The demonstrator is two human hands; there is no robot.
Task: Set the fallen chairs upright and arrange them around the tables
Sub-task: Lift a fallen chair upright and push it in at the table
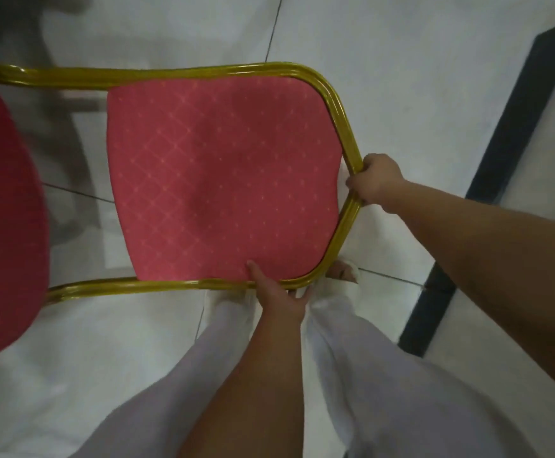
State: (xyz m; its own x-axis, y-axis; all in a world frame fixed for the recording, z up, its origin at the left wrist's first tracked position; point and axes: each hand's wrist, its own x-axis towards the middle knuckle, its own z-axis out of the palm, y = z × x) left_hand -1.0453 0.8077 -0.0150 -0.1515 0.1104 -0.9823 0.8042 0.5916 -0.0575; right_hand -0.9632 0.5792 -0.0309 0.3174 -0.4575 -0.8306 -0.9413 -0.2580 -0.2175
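A: Entry: one chair (223, 173) in view. Red padded back in a gold frame, tipped low over the white tile floor (401, 77) just ahead of the person's knees, seat at far left.
B: Hands?
A: Two. The right hand (373, 180) is curled round the frame's top rail. The left hand (279, 295) pinches the near side rail, thumb on the cushion, fingers mostly hidden beneath.
B: Step?
A: My judgement: righting this chair. The next move calls for a lift and pivot onto its feet. Tables seen: none. One dark strip (500, 160) at right.
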